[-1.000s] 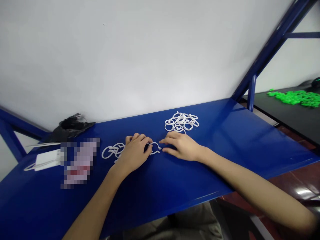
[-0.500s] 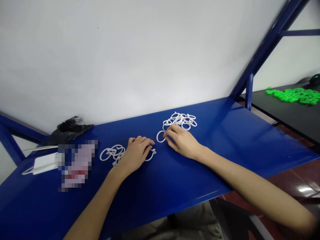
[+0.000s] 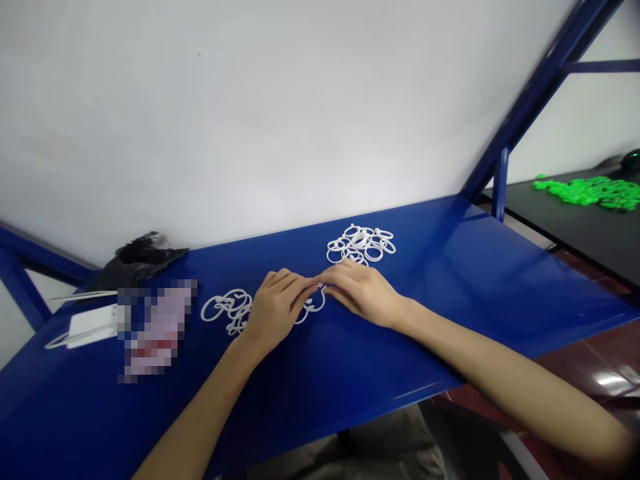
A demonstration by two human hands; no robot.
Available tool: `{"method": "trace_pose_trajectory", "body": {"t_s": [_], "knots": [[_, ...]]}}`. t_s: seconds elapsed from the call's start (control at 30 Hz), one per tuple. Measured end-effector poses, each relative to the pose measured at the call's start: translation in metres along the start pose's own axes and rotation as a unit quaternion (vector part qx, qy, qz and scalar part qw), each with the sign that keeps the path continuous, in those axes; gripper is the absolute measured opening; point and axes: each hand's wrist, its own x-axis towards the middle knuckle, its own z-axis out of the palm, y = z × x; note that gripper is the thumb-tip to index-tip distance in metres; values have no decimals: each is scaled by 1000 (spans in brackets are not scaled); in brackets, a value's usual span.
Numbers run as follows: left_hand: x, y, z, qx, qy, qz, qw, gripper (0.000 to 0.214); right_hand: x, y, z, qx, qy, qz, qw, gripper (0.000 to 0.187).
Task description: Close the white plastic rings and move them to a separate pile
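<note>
A thin white plastic ring (image 3: 315,301) lay on the shiny blue metal worktop (image 3: 450,300), right where the two hands met. The left hand (image 3: 275,308) and the right hand (image 3: 363,290) had their fingers curled, with the tips pinched together on it. The fingers covered most of the ring, so it was hard to tell if it was one ring or two being joined.

A moment before, the right hand had been further back, at the loose pile of white rings (image 3: 361,243). It had since come back to the left hand, so it looked like a new ring had been brought over.

A short chain of joined white rings (image 3: 225,308) lay just left of the left hand. Further left were a white charger with its cable (image 3: 93,325) and a crumpled black bag (image 3: 137,257). Far off to the right, bright green pieces (image 3: 590,190) lay on a black table (image 3: 575,227).
</note>
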Motion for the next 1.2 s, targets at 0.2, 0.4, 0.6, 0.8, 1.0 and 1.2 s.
{"method": "trace_pose_trajectory", "body": {"t_s": [0.2, 0.4, 0.6, 0.8, 1.0, 1.2], "knots": [[1, 7, 0, 8, 98, -53, 994, 8, -2, 1, 10, 91, -6, 136, 986, 26], [5, 18, -1, -134, 17, -171, 976, 13, -4, 7, 15, 82, -7, 94, 992, 25], [4, 17, 0, -173, -11, -184, 968, 10, -8, 5, 13, -5, -53, -2, 999, 32], [1, 23, 1, -124, 6, -118, 985, 12, -10, 4, 14, -76, -46, -50, 995, 32], [0, 21, 3, -102, 11, -83, 991, 17, -10, 3, 15, -83, -27, -35, 996, 30], [-2, 19, 5, -90, 10, -54, 994, 16, -10, 6, 14, -111, -42, -55, 991, 32]]}}
